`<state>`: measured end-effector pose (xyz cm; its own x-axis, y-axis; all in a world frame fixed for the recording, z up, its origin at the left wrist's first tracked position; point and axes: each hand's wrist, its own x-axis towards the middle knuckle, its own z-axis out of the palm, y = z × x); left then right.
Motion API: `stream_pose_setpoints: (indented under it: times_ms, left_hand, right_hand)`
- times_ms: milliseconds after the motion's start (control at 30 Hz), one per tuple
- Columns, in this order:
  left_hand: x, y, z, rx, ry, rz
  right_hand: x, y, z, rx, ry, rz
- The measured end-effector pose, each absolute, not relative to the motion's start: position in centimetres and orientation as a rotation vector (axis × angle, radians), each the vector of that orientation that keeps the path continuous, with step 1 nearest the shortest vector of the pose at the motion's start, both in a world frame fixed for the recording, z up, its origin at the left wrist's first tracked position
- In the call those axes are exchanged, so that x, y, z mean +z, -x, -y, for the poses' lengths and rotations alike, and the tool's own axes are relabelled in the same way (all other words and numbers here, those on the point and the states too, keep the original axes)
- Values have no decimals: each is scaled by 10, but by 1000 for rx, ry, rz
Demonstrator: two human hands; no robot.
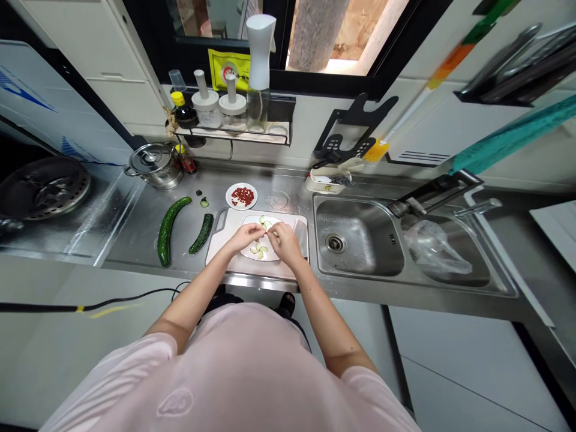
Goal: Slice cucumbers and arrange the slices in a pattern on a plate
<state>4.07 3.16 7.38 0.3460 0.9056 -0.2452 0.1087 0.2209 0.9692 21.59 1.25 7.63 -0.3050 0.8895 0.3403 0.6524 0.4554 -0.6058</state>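
Note:
My left hand [245,237] and my right hand [285,245] meet above a white oval plate [274,255] on a pale pink cutting board [220,240]. Their fingertips pinch at thin cucumber slices [266,224] near the plate's far side. A fan of similar slices [258,251] lies on the plate's near half. To the left of the board lie a whole cucumber [167,233] and a shorter cut cucumber [202,233], with a loose slice [204,203] beyond them. A small round plate of chopped red food [242,196] sits behind the board.
A double steel sink [355,237] lies right of the board, with a plastic bag [434,247] in its far basin. A steel pot [156,166] and a stove burner [42,189] stand to the left. Bottles and jars crowd a shelf [231,137] along the back wall.

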Motion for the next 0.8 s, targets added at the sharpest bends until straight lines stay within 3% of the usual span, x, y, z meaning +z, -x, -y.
stream_pose_setpoints:
  times_ms: [800]
  left_hand:
    - [39, -31, -6, 511, -1826, -1399]
  right_hand:
    - [23, -204, 10, 572, 1436, 2179]
